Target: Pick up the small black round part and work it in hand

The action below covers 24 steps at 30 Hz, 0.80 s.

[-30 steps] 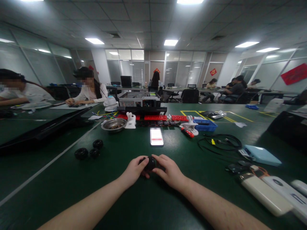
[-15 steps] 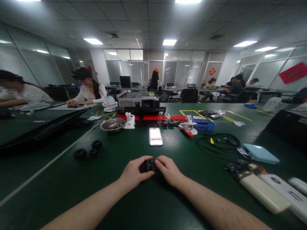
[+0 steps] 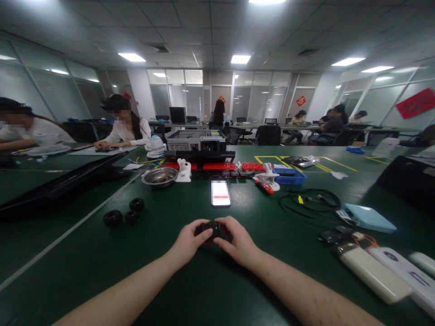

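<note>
Both my hands meet over a small black wheel-like part (image 3: pixel 212 228) on the green table (image 3: pixel 84 267). My left hand (image 3: pixel 187 243) curls its fingers round the part's left side. My right hand (image 3: pixel 237 243) grips it from the right, thumb and fingers closed on it. Three similar black wheels (image 3: pixel 124 216) lie on the table to the left, apart from my hands. A phone (image 3: pixel 220 193) with a lit screen lies just beyond my hands.
A metal bowl (image 3: pixel 159 176), red power strips (image 3: pixel 234 166), a blue tray (image 3: pixel 288 175), black cables (image 3: pixel 311 201) and a computer case (image 3: pixel 197 142) sit further back. White and blue devices (image 3: pixel 374 267) lie at the right. Other people sit at tables left and behind.
My hands have kept turning the black part between them; the left fingers shifted over its top, then back to its side. The view has barely moved.
</note>
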Each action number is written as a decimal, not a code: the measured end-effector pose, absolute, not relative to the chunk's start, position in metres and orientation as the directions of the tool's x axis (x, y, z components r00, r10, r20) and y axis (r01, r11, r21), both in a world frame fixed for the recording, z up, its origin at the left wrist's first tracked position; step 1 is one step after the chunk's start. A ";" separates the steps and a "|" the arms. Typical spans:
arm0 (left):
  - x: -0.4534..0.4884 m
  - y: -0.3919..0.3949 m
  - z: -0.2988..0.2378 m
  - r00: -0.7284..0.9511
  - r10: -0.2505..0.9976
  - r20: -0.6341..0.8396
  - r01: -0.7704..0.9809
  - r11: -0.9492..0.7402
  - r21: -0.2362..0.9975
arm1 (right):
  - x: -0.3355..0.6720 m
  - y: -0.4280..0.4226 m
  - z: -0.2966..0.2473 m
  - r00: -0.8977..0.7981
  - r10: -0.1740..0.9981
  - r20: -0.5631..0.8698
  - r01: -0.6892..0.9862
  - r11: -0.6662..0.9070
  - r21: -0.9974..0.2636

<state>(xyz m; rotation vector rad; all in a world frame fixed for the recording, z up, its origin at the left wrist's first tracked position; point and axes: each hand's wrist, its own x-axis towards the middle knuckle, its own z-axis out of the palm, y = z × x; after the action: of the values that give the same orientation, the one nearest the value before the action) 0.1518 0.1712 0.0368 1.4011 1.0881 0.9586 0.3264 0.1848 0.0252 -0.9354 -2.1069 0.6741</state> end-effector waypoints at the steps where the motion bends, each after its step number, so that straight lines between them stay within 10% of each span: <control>1: 0.152 0.170 0.039 0.237 0.972 0.005 0.156 -0.043 0.987 | 0.326 0.185 0.024 -0.457 0.798 0.393 0.393 0.577 -0.716; 11: 0.150 0.161 0.044 0.209 0.953 0.219 0.540 -0.299 0.787 | 0.323 0.194 0.016 -0.441 0.850 0.288 0.376 0.467 -0.800; 24: 0.153 0.174 0.034 0.217 0.960 -0.179 0.071 0.168 0.983 | 0.329 0.187 0.022 -0.545 0.739 0.397 0.463 0.660 -0.592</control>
<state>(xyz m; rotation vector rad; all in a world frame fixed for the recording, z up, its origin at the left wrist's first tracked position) 0.1534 0.1744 0.0344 1.2145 1.1578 0.8919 0.3288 0.1872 0.0216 -0.9255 -2.2391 0.5635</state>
